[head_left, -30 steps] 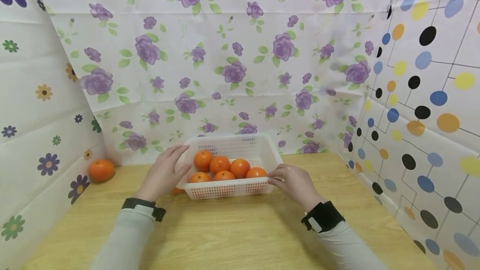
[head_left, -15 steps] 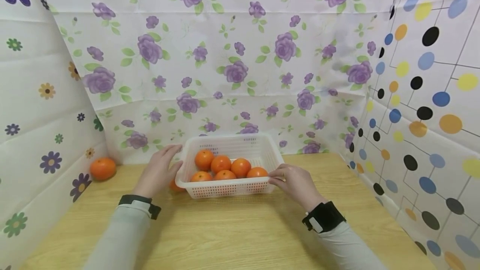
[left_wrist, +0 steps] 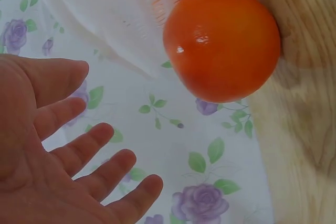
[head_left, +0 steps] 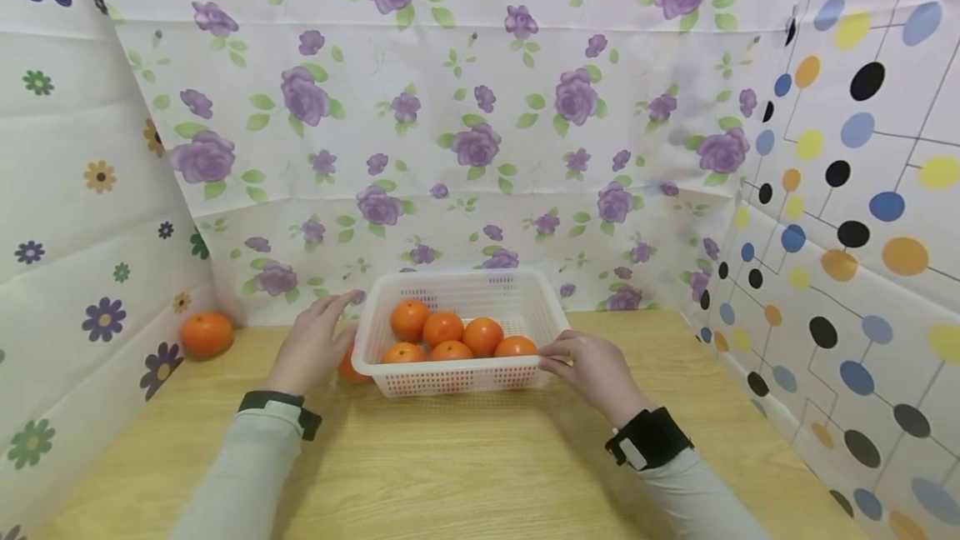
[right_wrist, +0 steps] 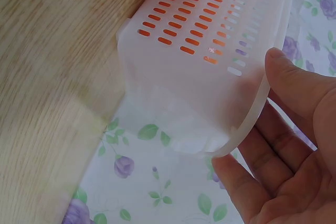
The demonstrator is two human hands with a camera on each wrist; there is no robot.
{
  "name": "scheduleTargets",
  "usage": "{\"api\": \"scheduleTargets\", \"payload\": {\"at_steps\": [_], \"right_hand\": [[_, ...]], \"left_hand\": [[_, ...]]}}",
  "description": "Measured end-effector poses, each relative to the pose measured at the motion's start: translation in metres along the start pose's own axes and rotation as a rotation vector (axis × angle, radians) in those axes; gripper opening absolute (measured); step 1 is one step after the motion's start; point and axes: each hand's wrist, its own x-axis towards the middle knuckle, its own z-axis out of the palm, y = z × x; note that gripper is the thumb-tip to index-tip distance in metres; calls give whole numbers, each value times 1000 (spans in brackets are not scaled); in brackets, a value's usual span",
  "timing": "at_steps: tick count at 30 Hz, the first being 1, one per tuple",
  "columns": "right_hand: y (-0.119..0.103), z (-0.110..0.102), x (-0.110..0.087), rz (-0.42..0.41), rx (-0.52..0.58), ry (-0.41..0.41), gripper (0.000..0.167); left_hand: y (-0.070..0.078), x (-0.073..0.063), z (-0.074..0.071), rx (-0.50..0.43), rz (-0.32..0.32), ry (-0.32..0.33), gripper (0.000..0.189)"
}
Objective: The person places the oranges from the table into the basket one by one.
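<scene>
A white plastic basket (head_left: 459, 380) with slotted walls stands on the table, holding several mandarins (head_left: 443, 330). At its front right corner my right hand (head_left: 597, 370) grips the rim; in the right wrist view the thumb lies on one side of the rim (right_wrist: 254, 117), with fingers on the other. My left hand (head_left: 309, 350) is off the basket's left side, fingers spread and nothing in them. Between that hand and the basket a loose mandarin (left_wrist: 222, 44) rests on the table, outside the basket and apart from the fingers in the left wrist view.
Another mandarin (head_left: 206, 334) sits at the table's back left corner, by the flowered side cloth (head_left: 67, 215). A rose-patterned cloth (head_left: 480, 215) hangs behind the basket, and a dotted cloth (head_left: 840, 273) borders the wooden table (head_left: 480, 465) on the right.
My left hand has drawn back leftward from the basket's left rim, and more of the loose mandarin shows. The right hand keeps its grip, and the basket stays in place.
</scene>
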Motion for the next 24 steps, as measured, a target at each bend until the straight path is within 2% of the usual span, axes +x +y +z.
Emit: {"api": "scheduleTargets", "payload": {"at_steps": [15, 24], "right_hand": [[0, 2, -2, 1, 4, 6, 16], [1, 1, -1, -4, -3, 13, 16]], "left_hand": [[-9, -4, 3, -1, 9, -42, 59], [-12, -1, 6, 22, 14, -22, 58]]}}
